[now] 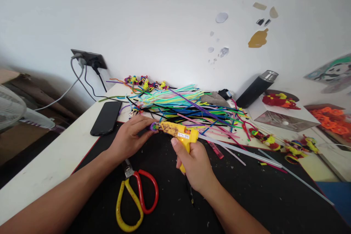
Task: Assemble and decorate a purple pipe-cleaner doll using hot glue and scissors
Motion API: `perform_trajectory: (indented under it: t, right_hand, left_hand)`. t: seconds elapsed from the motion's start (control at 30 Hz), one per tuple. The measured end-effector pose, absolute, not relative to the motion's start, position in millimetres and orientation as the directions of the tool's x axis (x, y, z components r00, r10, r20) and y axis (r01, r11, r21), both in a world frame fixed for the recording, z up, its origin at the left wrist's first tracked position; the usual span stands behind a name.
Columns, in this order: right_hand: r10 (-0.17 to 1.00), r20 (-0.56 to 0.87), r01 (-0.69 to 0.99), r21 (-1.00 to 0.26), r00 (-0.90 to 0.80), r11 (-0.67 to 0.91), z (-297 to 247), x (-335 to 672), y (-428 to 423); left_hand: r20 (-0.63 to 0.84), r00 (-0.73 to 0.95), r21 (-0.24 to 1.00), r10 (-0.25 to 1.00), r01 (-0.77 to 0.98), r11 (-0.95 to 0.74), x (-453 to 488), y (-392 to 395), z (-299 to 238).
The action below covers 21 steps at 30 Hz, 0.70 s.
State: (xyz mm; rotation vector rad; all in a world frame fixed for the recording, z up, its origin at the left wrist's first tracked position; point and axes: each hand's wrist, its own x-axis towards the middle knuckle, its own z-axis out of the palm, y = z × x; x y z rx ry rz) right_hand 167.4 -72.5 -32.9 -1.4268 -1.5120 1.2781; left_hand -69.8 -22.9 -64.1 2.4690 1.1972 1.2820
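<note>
My right hand point(195, 163) is wrapped round the handle of a yellow glue gun point(179, 132), whose nozzle points left and whose glue stick point(241, 150) trails out to the right. My left hand point(131, 134) pinches a small purple piece point(154, 127) right at the nozzle tip. Both hands work over a black mat point(246, 193). Behind the gun lies a big heap of coloured pipe cleaners point(186, 104).
Yellow-and-red scissors point(135, 197) lie under my left forearm. A black phone point(106, 117) rests on the white table at left, below a wall socket point(89, 58) with cables. A dark flask point(256, 88), small pipe-cleaner figures point(287, 146) and trays sit to the right. A fan point(11, 108) stands far left.
</note>
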Motion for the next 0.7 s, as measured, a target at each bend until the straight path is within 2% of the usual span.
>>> perform_trajectory:
  t: [0.27,0.7]
  right_hand:
    - [0.971,-0.148,0.302,-0.949,-0.186,-0.087,-34.7,167.3,-73.5]
    - [0.968,-0.163,0.286,-0.953,-0.191,-0.103,-36.4,165.9,-73.6]
  left_hand:
    - [0.608,0.326,0.450,0.724,0.610,-0.652,-70.7,-23.1,-65.2]
    - [0.632,0.306,0.439,0.712,0.616,-0.654,-71.6,-21.1,-65.6]
